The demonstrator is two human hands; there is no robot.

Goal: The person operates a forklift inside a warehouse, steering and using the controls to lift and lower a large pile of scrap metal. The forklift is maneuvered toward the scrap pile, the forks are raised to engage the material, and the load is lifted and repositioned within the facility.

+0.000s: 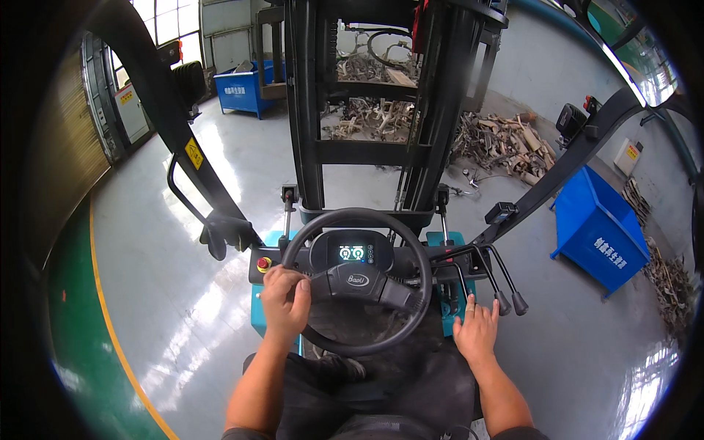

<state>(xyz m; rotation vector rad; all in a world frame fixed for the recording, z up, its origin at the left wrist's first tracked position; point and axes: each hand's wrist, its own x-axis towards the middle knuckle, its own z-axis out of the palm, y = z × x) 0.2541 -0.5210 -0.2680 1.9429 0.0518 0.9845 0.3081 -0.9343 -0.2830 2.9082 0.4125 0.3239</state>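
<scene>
My left hand (286, 299) is closed at the left side of the black steering wheel (422, 293). Its curled fingers hide the part of the rim they grip. To the right of the wheel, my right hand (477, 328) rests over the nearest black control lever (462, 277), whose knob is covered by the fingers. Two more levers with black knobs (519, 303) stand just right of that hand. Behind the wheel a lit display (356, 254) sits in the dashboard, and a red push button (263, 264) is just beyond my left hand.
Ahead rises the forklift's black mast (304, 110), partly blocking the view. Beyond it lie heaps of scrap metal parts (506, 143). One blue bin (601, 227) stands at right, another blue bin (246, 89) at far left. A yellow line (110, 323) borders green floor.
</scene>
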